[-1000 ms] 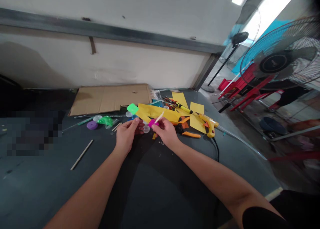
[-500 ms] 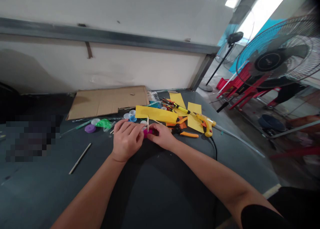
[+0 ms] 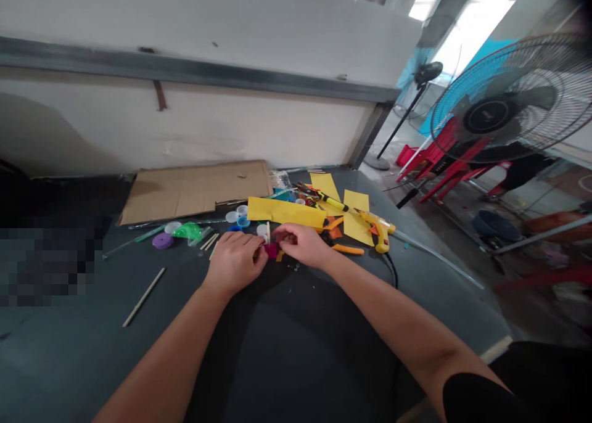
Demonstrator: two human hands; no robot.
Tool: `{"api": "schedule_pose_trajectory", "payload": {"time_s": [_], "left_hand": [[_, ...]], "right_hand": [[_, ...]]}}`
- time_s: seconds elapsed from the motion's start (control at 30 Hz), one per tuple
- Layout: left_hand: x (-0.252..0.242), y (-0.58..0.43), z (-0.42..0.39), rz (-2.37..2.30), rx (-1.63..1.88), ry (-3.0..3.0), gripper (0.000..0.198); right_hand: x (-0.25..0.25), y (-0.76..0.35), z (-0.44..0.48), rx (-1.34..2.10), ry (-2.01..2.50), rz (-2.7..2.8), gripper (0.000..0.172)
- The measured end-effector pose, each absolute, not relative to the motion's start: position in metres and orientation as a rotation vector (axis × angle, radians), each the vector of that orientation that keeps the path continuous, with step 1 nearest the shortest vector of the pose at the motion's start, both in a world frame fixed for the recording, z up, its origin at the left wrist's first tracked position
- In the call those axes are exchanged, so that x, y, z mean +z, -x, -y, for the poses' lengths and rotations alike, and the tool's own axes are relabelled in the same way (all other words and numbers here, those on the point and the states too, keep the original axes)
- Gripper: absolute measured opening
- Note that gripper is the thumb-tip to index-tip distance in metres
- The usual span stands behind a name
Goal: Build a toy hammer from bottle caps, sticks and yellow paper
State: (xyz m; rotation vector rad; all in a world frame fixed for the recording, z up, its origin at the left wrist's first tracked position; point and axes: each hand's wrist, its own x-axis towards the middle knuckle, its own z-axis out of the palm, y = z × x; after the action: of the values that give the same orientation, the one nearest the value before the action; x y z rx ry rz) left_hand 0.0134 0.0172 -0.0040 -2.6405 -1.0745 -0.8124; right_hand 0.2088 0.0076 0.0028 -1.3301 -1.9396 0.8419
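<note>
Counting across from the left, I log a loose wooden stick (image 3: 143,296) on the dark desk (image 3: 83,355), with a flattened cardboard sheet (image 3: 194,192) lying beyond it, near the wall. Next come a purple disc (image 3: 163,240), a green plastic piece (image 3: 187,231), and a few short sticks (image 3: 209,242). Two blue-and-white bottle caps (image 3: 237,217) sit just past those.

Item of interest: a magenta piece (image 3: 271,250), held low over the desk between both hands and partly hidden by the fingers. The left hand (image 3: 235,264) has a narrow grip, its fingertips (image 3: 261,242) against the piece from the left. The right hand (image 3: 298,245) has a narrow grip too, its fingers (image 3: 282,240) closing over the piece from the right. A thin pale stick (image 3: 267,232) stands upright just above the piece, beside a white disc (image 3: 262,230); from here I cannot tell whether they are joined.

Continuing right: a long yellow paper strip (image 3: 287,212) lies beyond the hands, then orange-handled pliers (image 3: 346,249) and two more yellow paper sheets (image 3: 356,216). A yellow glue gun (image 3: 379,232) rests at the far end, its black cord (image 3: 393,269) trailing over the desk edge. Past the desk stand red plastic chairs (image 3: 444,164) and a large standing fan (image 3: 504,111).
</note>
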Motion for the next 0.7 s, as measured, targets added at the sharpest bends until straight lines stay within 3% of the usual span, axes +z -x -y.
{"api": "schedule_pose_trajectory", "payload": {"time_s": [0.27,0.7], "left_hand": [[-0.005,-0.013,-0.018,1.088,-0.820,2.663,0.018],[0.009,-0.017,-0.003,1.150,-1.316,2.535,0.010]], "right_hand": [[0.009,-0.210,0.000,0.393,1.534,2.352,0.008],[0.034,-0.204,0.006,0.597,1.381,1.875,0.007]]}}
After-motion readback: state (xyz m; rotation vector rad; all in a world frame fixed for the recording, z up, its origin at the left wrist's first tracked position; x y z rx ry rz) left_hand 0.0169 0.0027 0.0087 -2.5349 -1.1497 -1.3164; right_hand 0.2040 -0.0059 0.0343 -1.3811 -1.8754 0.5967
